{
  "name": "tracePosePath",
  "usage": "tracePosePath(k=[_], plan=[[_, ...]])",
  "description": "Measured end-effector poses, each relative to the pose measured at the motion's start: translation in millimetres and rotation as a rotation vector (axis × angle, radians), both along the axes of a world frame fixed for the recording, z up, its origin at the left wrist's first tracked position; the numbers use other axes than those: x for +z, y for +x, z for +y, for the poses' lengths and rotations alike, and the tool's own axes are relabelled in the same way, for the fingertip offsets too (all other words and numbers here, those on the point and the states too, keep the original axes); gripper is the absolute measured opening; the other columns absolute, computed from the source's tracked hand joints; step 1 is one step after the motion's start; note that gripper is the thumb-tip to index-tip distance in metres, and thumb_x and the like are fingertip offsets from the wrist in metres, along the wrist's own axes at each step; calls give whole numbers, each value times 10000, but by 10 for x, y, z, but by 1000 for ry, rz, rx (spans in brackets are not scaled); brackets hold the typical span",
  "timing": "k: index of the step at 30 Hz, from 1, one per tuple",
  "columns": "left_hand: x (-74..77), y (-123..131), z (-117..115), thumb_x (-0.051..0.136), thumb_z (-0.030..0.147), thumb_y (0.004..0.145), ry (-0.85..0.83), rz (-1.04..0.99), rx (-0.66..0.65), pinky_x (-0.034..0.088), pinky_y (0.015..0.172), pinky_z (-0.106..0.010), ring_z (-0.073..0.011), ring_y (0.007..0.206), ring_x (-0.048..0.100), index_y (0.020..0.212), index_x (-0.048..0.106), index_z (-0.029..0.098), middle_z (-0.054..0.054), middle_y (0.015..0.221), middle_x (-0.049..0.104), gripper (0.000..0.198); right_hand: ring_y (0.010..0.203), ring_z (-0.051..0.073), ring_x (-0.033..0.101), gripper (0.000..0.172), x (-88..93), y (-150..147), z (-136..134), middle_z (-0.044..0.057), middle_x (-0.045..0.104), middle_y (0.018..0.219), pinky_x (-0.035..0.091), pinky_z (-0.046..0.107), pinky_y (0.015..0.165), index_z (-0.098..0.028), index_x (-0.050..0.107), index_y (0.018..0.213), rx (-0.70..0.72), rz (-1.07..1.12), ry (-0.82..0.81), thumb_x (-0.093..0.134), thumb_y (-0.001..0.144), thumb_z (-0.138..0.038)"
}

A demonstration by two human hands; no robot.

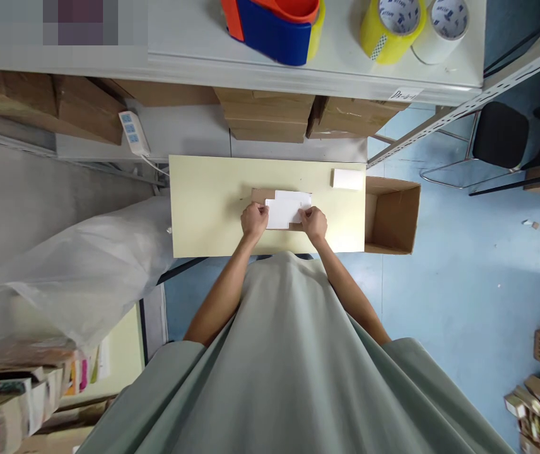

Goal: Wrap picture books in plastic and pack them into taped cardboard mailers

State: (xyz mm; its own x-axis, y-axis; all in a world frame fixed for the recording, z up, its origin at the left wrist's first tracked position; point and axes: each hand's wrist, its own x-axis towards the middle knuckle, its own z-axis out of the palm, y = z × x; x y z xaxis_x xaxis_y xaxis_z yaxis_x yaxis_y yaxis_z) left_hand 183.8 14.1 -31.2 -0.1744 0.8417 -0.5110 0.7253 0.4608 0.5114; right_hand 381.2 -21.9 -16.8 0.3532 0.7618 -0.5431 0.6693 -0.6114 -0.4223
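Observation:
A small flat cardboard box blank [282, 211], white with bare brown parts at its upper left and lower right, lies over the middle of the pale yellow table [208, 221]. My left hand [254, 219] is closed on its left end, thumb and fingers pinching the edge. At the opposite end, my right hand [314, 223] grips the blank with bent fingers. Near the table's far right corner sits a small white box [348, 179], apart from both hands.
An open brown carton [395, 214] stands against the table's right side. Above the far edge runs a shelf [270, 79] with a blue and orange tape dispenser [274, 31] and tape rolls [393, 31]. A power strip [134, 133] and plastic sheeting [109, 258] are at left.

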Motion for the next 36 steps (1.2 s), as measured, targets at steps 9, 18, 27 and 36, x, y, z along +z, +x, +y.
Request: tracePosePath(k=[9,18,27,36], plan=[[-4,19,2,650,297,1034,5,-9,30,543,1022,-407,-333,1162,775,1025,819,207,-153,1175,867,192,1090,306,805,120,83,156,-52,109,869,1132,567,366,905,-253,813,933,96,38,-83,796,1018,-335],[-13,1,16,655,306,1053,-16,-12,16,535,1064,-416,-335,1208,776,1099,839,190,-157,1218,861,223,1102,299,780,123,83,129,474,113,856,1187,603,390,938,-245,826,1003,78,2,-6,755,1042,-339],[31,5,20,657,303,1080,-41,8,-18,528,1076,-391,-325,1252,771,1138,842,177,-159,1277,851,231,1068,313,795,103,105,-149,152,121,856,1128,603,391,929,-246,847,992,304,-32,-114,802,1027,-332],[-3,-22,25,638,319,1079,-45,1,-41,549,1063,-374,-303,1242,779,1193,851,199,-129,1262,861,270,1128,272,785,192,33,-512,658,86,854,1215,597,357,974,-260,852,1129,304,-45,-40,708,1105,-385]])
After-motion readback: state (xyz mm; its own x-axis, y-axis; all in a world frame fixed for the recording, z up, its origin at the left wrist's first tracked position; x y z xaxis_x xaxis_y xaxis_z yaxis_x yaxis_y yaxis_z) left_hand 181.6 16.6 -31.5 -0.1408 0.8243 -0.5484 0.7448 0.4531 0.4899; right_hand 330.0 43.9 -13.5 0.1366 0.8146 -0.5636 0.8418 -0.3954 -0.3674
